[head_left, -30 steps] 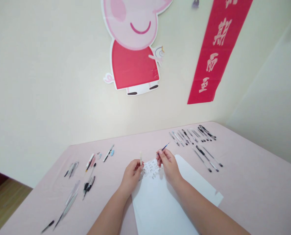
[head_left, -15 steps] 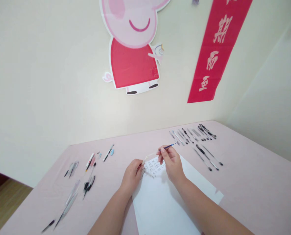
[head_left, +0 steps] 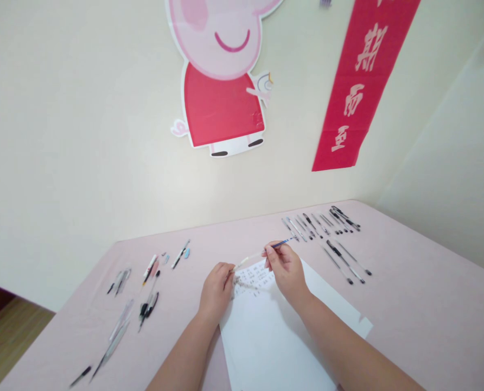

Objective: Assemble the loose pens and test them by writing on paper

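Above the sheet of paper (head_left: pixel 282 331), my right hand (head_left: pixel 286 271) pinches a slim blue pen refill (head_left: pixel 281 244) with its tip pointing up and right. My left hand (head_left: pixel 216 288) has its fingers closed on a slim pale pen barrel (head_left: pixel 241 264). A translucent stretch lies between barrel and refill; I cannot tell whether they are joined. Beneath the hands, rows of small dark handwriting (head_left: pixel 258 279) cover the top of the paper, partly hidden by my fingers.
Pens and refills lie lined up at the back right (head_left: pixel 321 224), with several black-tipped ones (head_left: pixel 345 262) nearer. Scattered on the left of the pink tabletop (head_left: pixel 193 304) are a black pen (head_left: pixel 148 308), clear barrels (head_left: pixel 115 339), a cap (head_left: pixel 80 376) and a blue piece (head_left: pixel 187 253).
My left hand has shifted slightly left, away from my right hand. More of the pale barrel and the translucent stretch shows between them. My right hand has barely moved.
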The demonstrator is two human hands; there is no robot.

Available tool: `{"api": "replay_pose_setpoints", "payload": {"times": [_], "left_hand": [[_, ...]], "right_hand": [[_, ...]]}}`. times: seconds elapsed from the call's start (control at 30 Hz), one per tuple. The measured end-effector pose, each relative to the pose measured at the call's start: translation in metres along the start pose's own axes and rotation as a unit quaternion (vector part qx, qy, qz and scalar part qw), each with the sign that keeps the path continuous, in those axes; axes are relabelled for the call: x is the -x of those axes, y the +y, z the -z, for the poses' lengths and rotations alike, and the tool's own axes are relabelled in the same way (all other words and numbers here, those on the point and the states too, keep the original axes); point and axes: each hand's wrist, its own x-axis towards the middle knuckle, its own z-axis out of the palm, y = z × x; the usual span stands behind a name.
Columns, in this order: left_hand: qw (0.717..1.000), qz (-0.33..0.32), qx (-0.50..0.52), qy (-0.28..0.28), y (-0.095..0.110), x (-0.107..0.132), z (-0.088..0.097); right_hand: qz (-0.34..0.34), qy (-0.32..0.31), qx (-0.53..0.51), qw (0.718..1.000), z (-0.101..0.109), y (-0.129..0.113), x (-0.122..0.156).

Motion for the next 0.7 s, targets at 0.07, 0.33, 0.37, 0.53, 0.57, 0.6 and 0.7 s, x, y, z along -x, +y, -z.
{"api": "replay_pose_setpoints", "payload": {"times": [0.07, 0.33, 0.37, 0.53, 0.57, 0.6, 0.7], "left_hand": [[1.000, 0.001, -0.007, 0.010, 0.000, 0.000, 0.001], [1.000, -0.006, -0.017, 0.018, 0.003, 0.001, 0.000], [1.000, -0.008, -0.017, 0.016, 0.004, 0.000, 0.000], [1.000, -0.011, -0.019, 0.021, 0.004, 0.000, -0.001], [0.999, -0.012, -0.019, 0.024, 0.004, 0.000, -0.001], [0.999, -0.013, -0.019, 0.027, 0.004, 0.000, -0.001], [0.999, -0.014, -0.017, 0.028, 0.003, 0.000, -0.001]], "right_hand": [[0.001, 0.000, 0.011, 1.000, 0.001, 0.001, -0.001], [0.048, -0.039, 0.104, 0.993, -0.005, 0.009, 0.002], [0.054, -0.044, 0.113, 0.991, -0.006, 0.010, 0.003], [0.069, -0.071, 0.121, 0.988, -0.010, 0.014, 0.004], [0.068, -0.076, 0.119, 0.988, -0.010, 0.015, 0.003], [0.065, -0.078, 0.117, 0.988, -0.010, 0.015, 0.003], [0.050, -0.071, 0.108, 0.990, -0.008, 0.016, 0.003]]}}
